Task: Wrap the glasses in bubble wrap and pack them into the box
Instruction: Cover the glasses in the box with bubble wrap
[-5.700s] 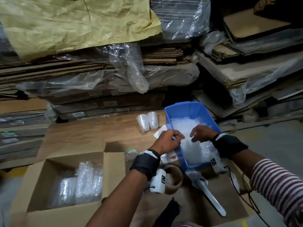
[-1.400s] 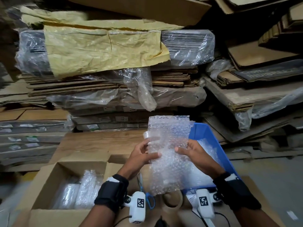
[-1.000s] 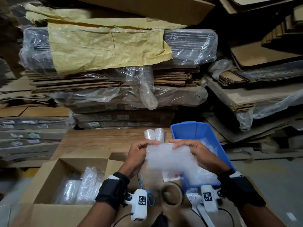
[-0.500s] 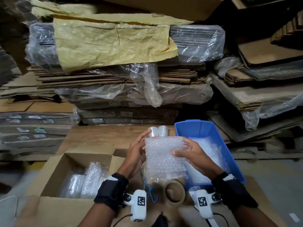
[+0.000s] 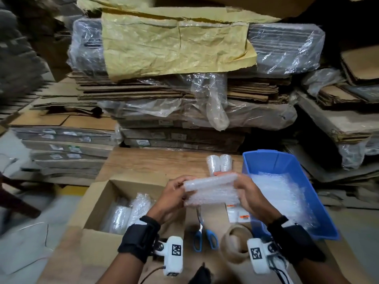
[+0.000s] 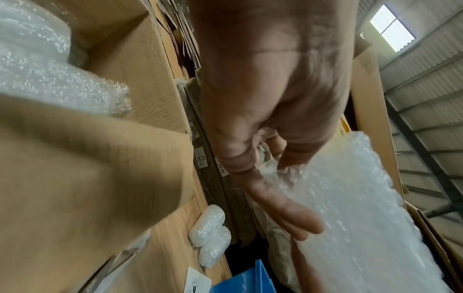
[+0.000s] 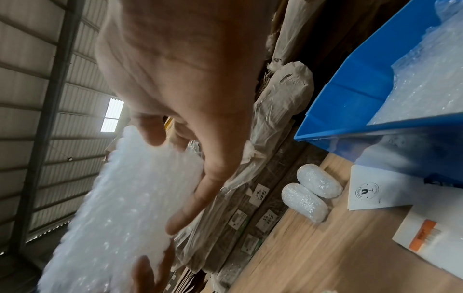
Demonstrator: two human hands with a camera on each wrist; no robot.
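Both hands, left (image 5: 174,193) and right (image 5: 249,194), curled round ends of clear, soft, light bubble-wrap roll (image 5: 211,190) held above wooden bench (image 5: 155,160); likely fragile, best gripped gently at ends.

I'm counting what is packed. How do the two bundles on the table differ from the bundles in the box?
The two bundles on the table lie side by side on bare wood near the blue bin, still unpacked. The bundles in the box sit between its cardboard walls, already packed. Both sets are wrapped in bubble wrap.

box (image 5: 96,203) half filled, scissors (image 5: 202,235) below hands
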